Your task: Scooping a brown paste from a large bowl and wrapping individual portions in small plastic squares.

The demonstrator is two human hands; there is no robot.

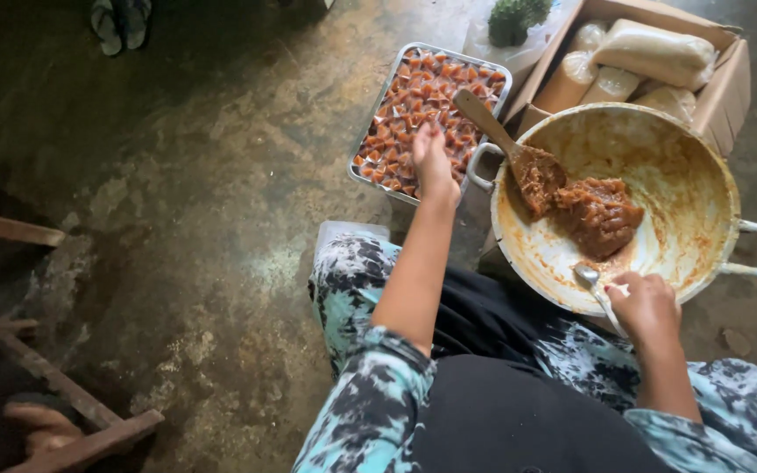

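My left hand [432, 160] reaches forward over a metal tray [370, 131] packed with several small wrapped orange-brown sweets [413, 101]; its fingers are curled down onto the sweets, and whether it holds one is hidden. My right hand [647, 306] grips a metal spoon [590, 281] at the near rim of a big white two-handled pan [703, 184]. A lump of brown paste [596, 213] lies in the pan, with a wooden spatula [492, 127] resting in it.
A cardboard box [729, 88] with several bagged rolls stands behind the pan, a green plant [514, 17] beside it. My patterned trouser legs [352, 289] fill the near centre. Wooden slats [63, 385] lie at left, sandals [120, 22] at the top left on the rough floor.
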